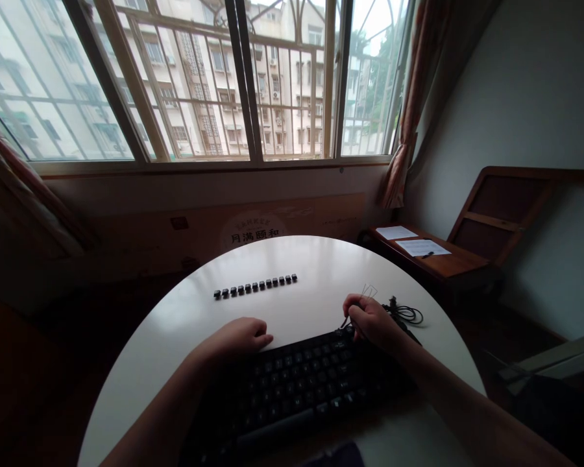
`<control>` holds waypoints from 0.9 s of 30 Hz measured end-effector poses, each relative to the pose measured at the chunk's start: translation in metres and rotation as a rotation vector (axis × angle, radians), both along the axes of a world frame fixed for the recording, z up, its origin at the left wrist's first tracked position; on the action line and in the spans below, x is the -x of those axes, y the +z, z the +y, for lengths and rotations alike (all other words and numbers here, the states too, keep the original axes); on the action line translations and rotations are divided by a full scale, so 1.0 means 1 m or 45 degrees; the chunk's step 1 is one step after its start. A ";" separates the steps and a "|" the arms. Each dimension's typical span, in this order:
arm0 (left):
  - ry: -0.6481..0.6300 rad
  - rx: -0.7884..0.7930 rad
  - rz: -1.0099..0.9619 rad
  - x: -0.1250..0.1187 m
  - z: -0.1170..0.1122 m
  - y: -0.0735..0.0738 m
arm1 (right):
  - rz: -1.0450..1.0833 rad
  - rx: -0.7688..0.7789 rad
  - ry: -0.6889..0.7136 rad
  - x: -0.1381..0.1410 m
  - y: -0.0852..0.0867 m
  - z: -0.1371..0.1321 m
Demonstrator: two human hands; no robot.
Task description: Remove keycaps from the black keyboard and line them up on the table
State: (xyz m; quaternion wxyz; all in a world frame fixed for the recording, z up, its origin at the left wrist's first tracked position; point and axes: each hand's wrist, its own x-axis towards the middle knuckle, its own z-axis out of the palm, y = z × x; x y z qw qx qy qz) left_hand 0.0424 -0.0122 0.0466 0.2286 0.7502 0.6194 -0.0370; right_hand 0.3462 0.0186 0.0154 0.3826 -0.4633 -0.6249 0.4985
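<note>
A black keyboard lies on the round white table, its near left part dark in shadow. My right hand is closed around a keycap puller with thin wire loops sticking out above the fist. That hand is over the keyboard's far right edge, and its fingers hide part of the tool and the keys below. At the far left edge of the keyboard, my left hand rests with curled fingers and no object visible in it. Beyond it, several black keycaps stand in a slanting row.
A coiled black cable lies right of my right hand on the white table. To the right, a wooden chair holds paper sheets and a pen. A barred window with curtains is ahead.
</note>
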 end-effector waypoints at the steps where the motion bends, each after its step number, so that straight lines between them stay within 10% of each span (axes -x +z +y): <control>1: 0.003 0.000 -0.002 0.000 0.000 0.000 | -0.015 -0.015 -0.022 0.000 -0.001 0.001; 27: 0.005 0.018 0.010 -0.003 0.000 0.001 | -0.129 -0.073 0.045 -0.001 -0.004 0.001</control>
